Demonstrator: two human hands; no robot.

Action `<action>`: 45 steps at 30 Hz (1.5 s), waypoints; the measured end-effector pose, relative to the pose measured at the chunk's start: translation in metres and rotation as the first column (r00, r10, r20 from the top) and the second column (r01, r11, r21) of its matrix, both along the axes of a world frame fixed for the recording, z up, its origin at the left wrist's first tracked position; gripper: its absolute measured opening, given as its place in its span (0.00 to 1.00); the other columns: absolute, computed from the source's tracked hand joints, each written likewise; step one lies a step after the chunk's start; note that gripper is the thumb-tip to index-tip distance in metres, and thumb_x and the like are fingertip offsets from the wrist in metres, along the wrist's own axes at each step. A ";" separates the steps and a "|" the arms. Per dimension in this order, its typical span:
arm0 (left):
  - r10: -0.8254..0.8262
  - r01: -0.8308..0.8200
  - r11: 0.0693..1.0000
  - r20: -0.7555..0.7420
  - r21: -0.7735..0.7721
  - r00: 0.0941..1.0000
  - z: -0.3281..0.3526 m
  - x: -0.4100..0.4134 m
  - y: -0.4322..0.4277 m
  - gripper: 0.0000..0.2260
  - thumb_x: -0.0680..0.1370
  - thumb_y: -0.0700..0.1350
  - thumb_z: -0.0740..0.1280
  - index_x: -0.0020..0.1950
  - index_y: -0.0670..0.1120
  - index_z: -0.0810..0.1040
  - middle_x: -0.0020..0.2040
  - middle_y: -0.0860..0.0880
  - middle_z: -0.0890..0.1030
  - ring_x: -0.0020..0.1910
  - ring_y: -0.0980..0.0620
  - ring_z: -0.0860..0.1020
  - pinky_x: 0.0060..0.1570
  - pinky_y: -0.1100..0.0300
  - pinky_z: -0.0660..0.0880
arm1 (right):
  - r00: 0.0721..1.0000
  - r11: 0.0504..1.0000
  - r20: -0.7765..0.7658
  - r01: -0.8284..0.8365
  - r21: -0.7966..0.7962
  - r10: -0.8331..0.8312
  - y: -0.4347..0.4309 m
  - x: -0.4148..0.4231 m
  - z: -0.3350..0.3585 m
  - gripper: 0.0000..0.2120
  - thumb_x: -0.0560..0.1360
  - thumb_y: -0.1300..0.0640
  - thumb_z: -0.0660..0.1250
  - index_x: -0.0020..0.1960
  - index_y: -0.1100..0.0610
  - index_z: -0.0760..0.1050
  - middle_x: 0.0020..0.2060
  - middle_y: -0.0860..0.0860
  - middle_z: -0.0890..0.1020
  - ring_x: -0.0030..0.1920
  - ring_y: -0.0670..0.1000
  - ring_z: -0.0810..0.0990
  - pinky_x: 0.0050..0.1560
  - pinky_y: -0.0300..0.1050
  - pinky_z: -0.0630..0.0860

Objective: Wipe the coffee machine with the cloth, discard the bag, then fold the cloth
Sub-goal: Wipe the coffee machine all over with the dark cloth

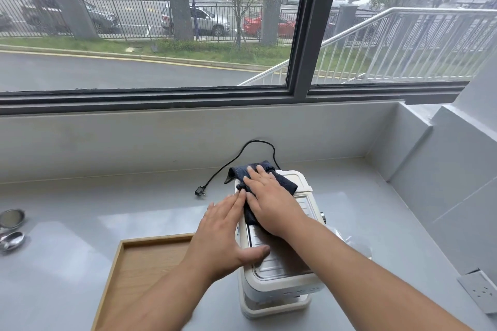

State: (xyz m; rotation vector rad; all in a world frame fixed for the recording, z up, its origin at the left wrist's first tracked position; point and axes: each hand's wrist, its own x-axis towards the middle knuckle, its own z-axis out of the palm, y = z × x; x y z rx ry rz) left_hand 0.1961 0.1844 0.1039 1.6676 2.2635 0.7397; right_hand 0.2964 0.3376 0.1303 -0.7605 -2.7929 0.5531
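A white coffee machine (279, 274) stands on the grey counter, seen from above. A dark blue cloth (282, 181) lies over its top rear part. My right hand (271, 204) presses flat on the cloth, fingers spread toward the far edge. My left hand (228, 234) rests flat against the machine's left top edge, thumb on the metal lid, holding nothing. A clear plastic bag (357, 243) shows partly behind my right forearm, to the right of the machine.
A wooden tray (134, 271) sits left of the machine. The black power cord with its plug (200, 192) lies unplugged behind. Metal spoons or strainers (12, 228) are at the far left. A wall socket (481, 290) is at the right. The window wall rises behind the counter.
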 end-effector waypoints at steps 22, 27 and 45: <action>0.011 -0.017 0.997 -0.072 -0.078 0.997 0.000 -0.004 0.009 0.58 0.62 0.81 0.63 0.85 0.56 0.48 0.85 0.60 0.44 0.82 0.60 0.38 0.82 0.47 0.42 | 0.991 0.991 -0.023 -0.131 -0.002 0.130 -0.029 0.053 0.001 0.24 0.85 0.52 0.60 0.80 0.52 0.67 0.81 0.44 0.64 0.83 0.45 0.51 0.82 0.42 0.42; -0.072 0.071 0.997 -0.069 -0.015 0.995 -0.002 -0.007 0.007 0.58 0.60 0.85 0.61 0.84 0.57 0.57 0.83 0.63 0.49 0.83 0.61 0.47 0.83 0.50 0.43 | 0.985 0.984 -0.023 -0.173 -0.044 0.172 -0.035 0.071 0.002 0.23 0.85 0.52 0.60 0.80 0.51 0.68 0.80 0.44 0.66 0.83 0.43 0.51 0.82 0.43 0.43; -0.093 0.105 0.992 -0.151 0.071 0.984 0.009 0.014 0.017 0.34 0.79 0.73 0.51 0.76 0.55 0.74 0.81 0.55 0.67 0.74 0.49 0.68 0.77 0.45 0.61 | 0.963 0.958 0.011 -0.268 -0.103 0.271 -0.067 0.134 0.009 0.23 0.83 0.50 0.58 0.77 0.48 0.71 0.79 0.39 0.68 0.82 0.38 0.49 0.82 0.43 0.44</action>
